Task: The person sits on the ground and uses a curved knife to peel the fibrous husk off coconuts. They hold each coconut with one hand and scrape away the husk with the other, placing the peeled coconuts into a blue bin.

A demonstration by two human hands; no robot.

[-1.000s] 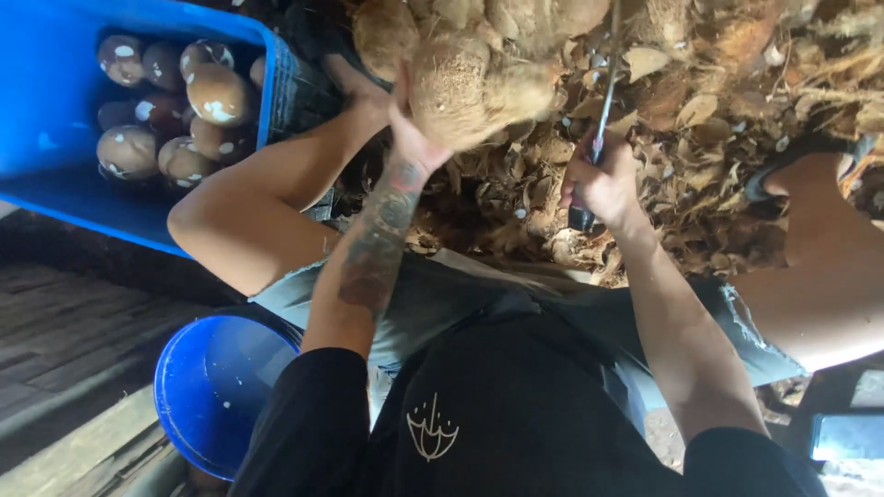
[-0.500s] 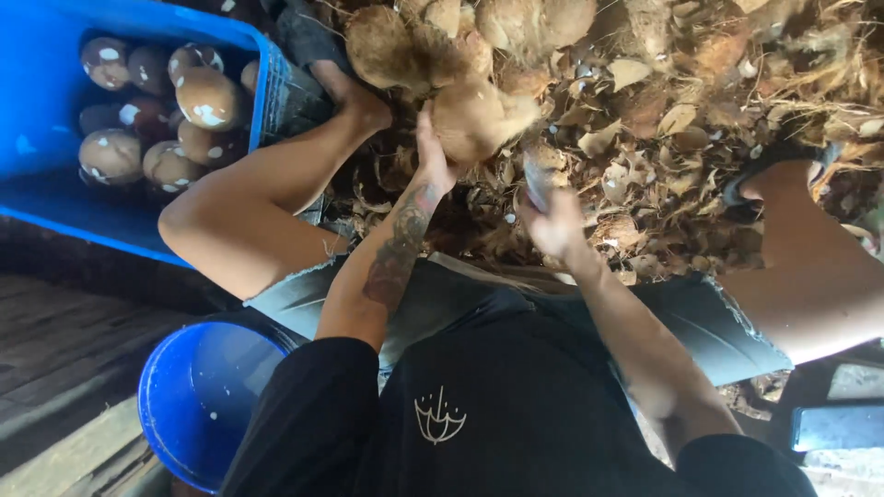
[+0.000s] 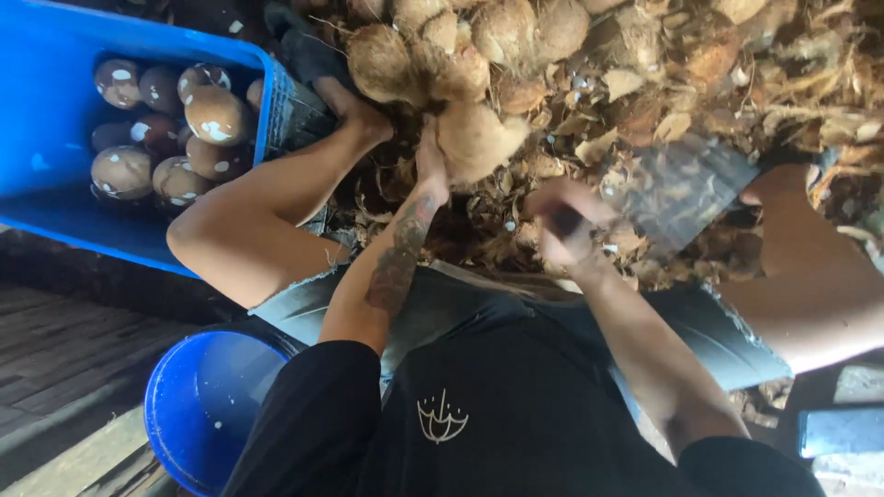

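The left hand [image 3: 433,161] now grips a husked coconut [image 3: 474,138] over the husk pile [image 3: 645,83]; the right hand [image 3: 566,225], fist closed on a blurred cleaver [image 3: 677,189], has swung it flat and low, so a chop looks under way.

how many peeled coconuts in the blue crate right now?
8 peeled coconuts visible, all clustered at the right end of the blue crate: four along the top row, one at the wall by the rim, three below. More may be hidden under these.
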